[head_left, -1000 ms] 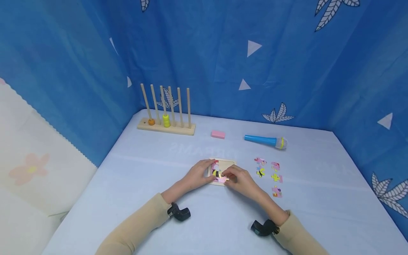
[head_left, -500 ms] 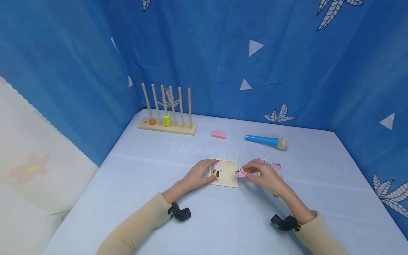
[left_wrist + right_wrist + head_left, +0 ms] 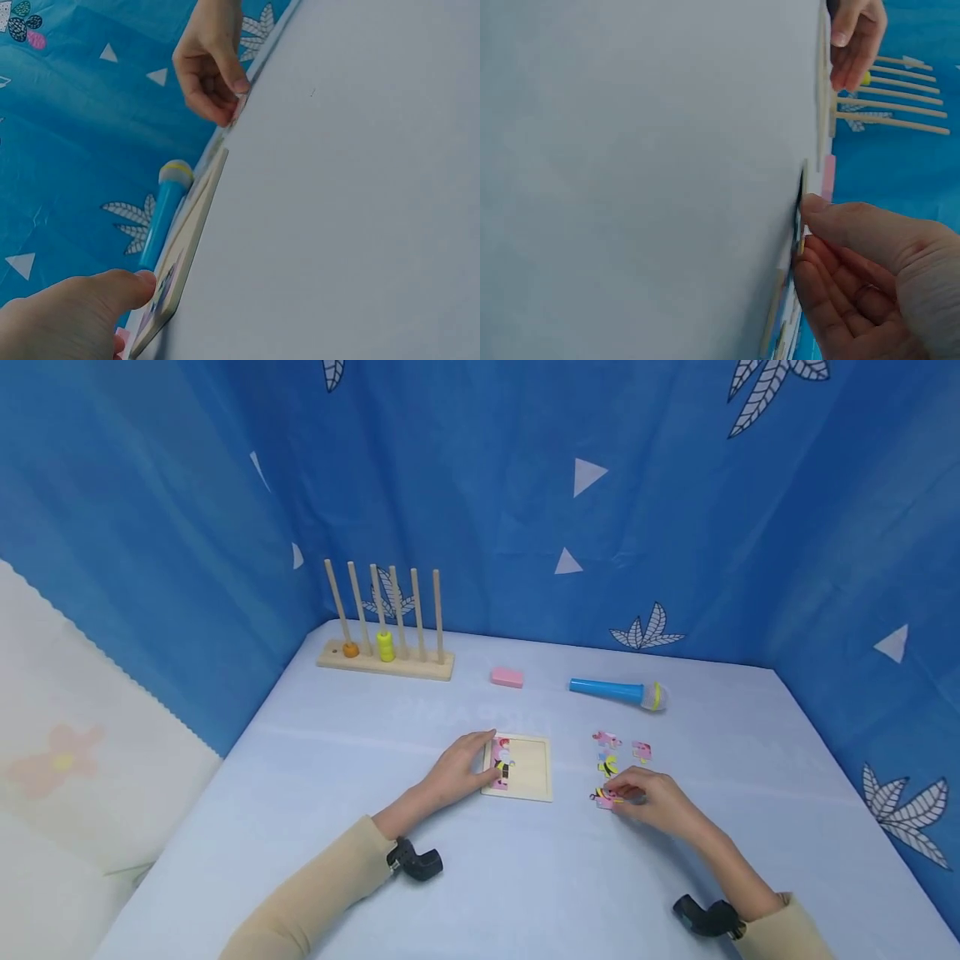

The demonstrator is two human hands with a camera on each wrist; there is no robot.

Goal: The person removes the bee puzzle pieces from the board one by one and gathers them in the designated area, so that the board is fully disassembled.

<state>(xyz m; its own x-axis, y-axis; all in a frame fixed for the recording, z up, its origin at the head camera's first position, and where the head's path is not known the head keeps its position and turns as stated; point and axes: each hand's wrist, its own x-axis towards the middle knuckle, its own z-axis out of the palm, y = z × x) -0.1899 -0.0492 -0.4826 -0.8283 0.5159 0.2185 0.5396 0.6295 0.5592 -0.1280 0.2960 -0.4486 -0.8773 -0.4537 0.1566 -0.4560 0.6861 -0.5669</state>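
A square wooden puzzle tray (image 3: 531, 770) lies flat on the table, with printed puzzle pieces (image 3: 501, 752) along its left side. My left hand (image 3: 455, 770) rests at the tray's left edge, fingers extended toward the far corner and thumb on the near part. To the right, my right hand (image 3: 654, 802) pinches a pink and yellow puzzle piece (image 3: 603, 799) between thumb and fingers, low over the table. Loose puzzle pieces lie just beyond it: a pink one (image 3: 606, 739), a yellow-black one (image 3: 608, 765) and another pink one (image 3: 641, 751). My right hand may hide others.
At the back left stands a wooden peg abacus (image 3: 390, 665) with orange and yellow beads. A pink block (image 3: 507, 677) and a blue toy microphone (image 3: 611, 691) lie behind the tray. A blue patterned curtain (image 3: 480, 510) borders the table's far side.
My right hand has lifted the puzzle piece out of the tray and carried it right, to the near side of the loose pieces. My left hand has stayed at the tray.
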